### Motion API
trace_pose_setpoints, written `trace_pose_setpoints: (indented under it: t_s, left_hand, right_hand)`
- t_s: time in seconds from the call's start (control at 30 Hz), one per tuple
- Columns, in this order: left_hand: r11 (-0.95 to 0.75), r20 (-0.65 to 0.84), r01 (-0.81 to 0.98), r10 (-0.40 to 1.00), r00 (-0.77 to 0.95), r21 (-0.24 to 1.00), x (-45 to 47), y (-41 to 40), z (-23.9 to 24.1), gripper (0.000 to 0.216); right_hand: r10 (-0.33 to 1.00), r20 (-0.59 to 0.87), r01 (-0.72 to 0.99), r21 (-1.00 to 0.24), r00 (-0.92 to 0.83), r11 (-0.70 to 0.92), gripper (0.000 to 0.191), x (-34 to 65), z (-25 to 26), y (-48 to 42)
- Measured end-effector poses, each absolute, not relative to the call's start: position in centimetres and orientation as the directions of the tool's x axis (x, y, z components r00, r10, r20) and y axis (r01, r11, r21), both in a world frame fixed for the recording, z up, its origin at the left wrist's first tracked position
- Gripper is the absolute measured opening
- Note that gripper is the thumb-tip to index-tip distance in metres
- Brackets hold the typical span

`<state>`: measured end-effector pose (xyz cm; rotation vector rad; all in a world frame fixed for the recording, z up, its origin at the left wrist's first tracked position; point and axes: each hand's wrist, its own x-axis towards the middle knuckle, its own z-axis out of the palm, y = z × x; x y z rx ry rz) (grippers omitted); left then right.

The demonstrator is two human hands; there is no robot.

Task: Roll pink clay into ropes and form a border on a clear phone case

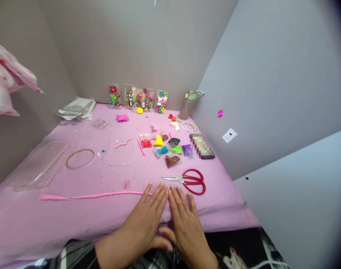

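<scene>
My left hand (146, 220) and my right hand (186, 220) lie flat side by side on the pink tablecloth (75, 220) near the front edge, fingers stretched out, holding nothing. A long thin pink clay rope (94, 195) runs leftward from under my left fingertips. Red-handled scissors (189, 181) lie just beyond my right fingers. Small bags of coloured clay (166, 147) sit further back in the middle.
A clear phone case (121, 153), a ring (80, 158) and a clear plastic tray (41, 166) lie to the left. Decorated cases (138, 98) lean on the back wall beside a bottle (189, 104). Walls close in on the right and back.
</scene>
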<state>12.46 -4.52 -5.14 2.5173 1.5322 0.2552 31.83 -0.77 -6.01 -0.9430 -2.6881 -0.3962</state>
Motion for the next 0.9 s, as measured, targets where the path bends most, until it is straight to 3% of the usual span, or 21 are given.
trace_pose_setpoints:
  t_s: [0.13,0.33,0.57,0.73,0.9]
  left_hand:
    - [-0.498,0.104,0.83,0.866,0.488,0.252,12.9,-5.9,-5.6,0.126]
    - [-0.42,0.057,0.88,0.906,0.418,0.221,13.5,-3.2,-5.1,0.131]
    - [-0.481,0.078,0.84,0.875,0.478,0.251,12.9,-4.9,-5.4,0.123]
    - [-0.479,0.297,0.865,0.856,0.423,0.147,10.4,-5.7,-4.2,0.106]
    - [-0.258,0.382,0.966,0.896,0.226,0.033,2.3,-8.8,-5.1,0.101]
  right_hand:
    - [0.557,0.327,0.63,0.184,-0.763,0.755,0.086,32.6,-6.1,-1.8]
    - [0.609,0.335,0.683,0.177,-0.719,0.709,0.082,31.3,-6.1,-0.1]
    - [0.57,0.351,0.648,0.16,-0.743,0.745,0.089,32.9,-6.4,-1.7]
    - [0.622,0.361,0.698,0.133,-0.695,0.703,0.08,33.3,-4.9,-1.1]
    - [0.614,0.347,0.679,0.099,-0.709,0.728,0.094,31.6,-4.4,-1.0]
